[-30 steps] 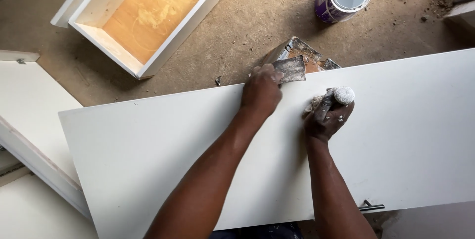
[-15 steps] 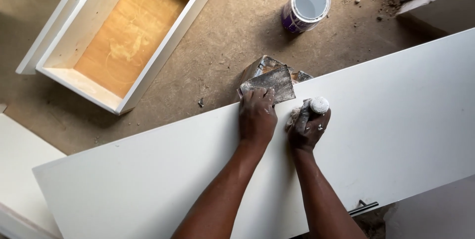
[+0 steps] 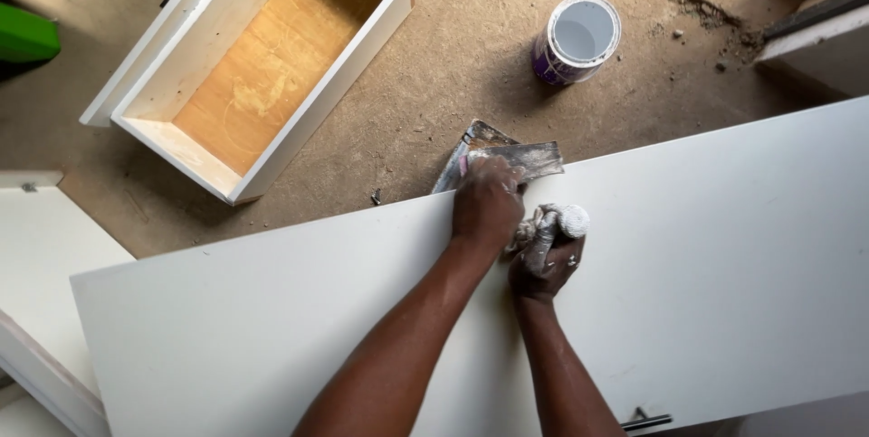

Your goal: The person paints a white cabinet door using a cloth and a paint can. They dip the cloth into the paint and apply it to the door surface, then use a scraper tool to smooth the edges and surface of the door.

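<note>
Dirt floor (image 3: 434, 66): a can (image 3: 576, 39) holds white paint; the drawer (image 3: 262, 66) beside holds nothing. Your left hand (image 3: 487, 202) pinches a scraper (image 3: 520, 158) on the panel (image 3: 724, 247); your right hand (image 3: 545, 251) clenches putty (image 3: 566, 220).

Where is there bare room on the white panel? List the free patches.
The white panel is bare right of the right hand and left of the left hand toward its left end. It is crowded at the top edge, around the putty knives.
</note>
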